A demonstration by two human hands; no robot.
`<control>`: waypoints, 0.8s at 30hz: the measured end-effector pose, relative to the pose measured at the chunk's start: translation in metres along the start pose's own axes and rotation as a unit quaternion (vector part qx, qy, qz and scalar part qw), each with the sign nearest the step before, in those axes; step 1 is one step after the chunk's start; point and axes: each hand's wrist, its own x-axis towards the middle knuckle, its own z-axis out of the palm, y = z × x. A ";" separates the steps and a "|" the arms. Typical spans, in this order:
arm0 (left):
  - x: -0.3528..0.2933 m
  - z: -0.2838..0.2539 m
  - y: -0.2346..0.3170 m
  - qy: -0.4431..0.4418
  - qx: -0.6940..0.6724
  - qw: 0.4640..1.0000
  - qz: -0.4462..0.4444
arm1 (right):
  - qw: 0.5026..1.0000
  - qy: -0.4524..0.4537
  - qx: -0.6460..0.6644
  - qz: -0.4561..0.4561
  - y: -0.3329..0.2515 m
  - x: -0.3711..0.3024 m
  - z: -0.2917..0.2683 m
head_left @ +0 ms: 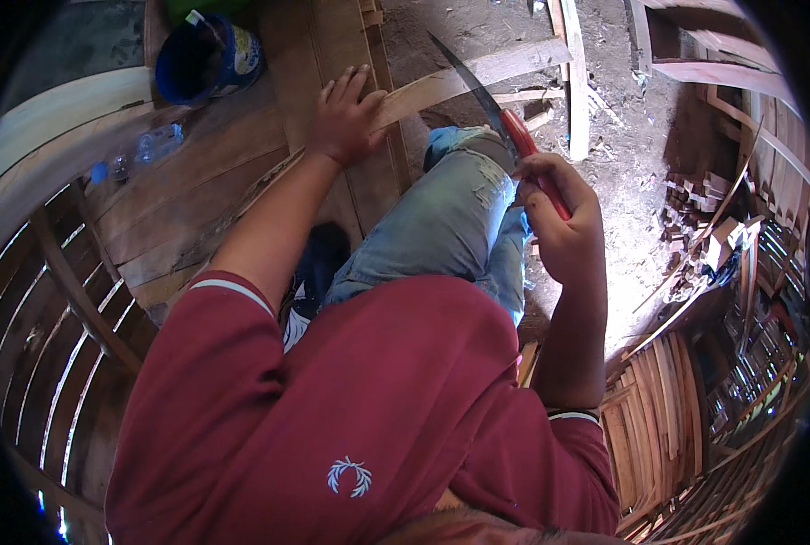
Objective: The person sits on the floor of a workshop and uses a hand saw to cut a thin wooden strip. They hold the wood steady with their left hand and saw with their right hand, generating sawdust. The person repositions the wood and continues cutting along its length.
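Note:
My right hand (564,213) is closed around the red handle (523,136) of a hand saw (471,82), held in front of my right side. Its dark, tapering blade slants up and left, crossing over a long thin wooden board (505,64). Whether the teeth touch the wood cannot be made out. My left hand (346,118) lies flat at the near end of this board, fingers stretched out and pressing down on the wood beneath. My bent knee in torn jeans (450,200) is just below the board, between both arms.
A blue bucket (182,68) and a clear plastic bottle (158,143) stand and lie on the plank platform (196,200) at left. Wood strips (576,109) lie on the dirt floor ahead. Small offcuts (696,195) are heaped at right, near stacked boards (659,400).

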 end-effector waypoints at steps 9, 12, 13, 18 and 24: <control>-0.006 -0.016 0.002 -0.040 0.012 0.998 0.045 | 0.993 0.024 -0.084 -0.083 0.013 0.043 0.022; -0.005 -0.013 0.007 -0.035 -0.007 0.997 0.069 | 0.994 0.011 -0.101 -0.050 0.009 0.047 0.033; -0.007 -0.011 0.008 -0.033 -0.012 0.998 0.055 | 0.994 0.010 -0.102 -0.046 0.012 0.053 0.037; -0.006 -0.009 0.013 -0.010 0.013 0.999 0.036 | 0.998 -0.008 -0.055 -0.038 0.007 0.074 0.013; -0.005 -0.005 0.013 0.004 0.006 0.999 0.035 | 0.998 -0.031 -0.005 -0.053 0.043 0.067 -0.010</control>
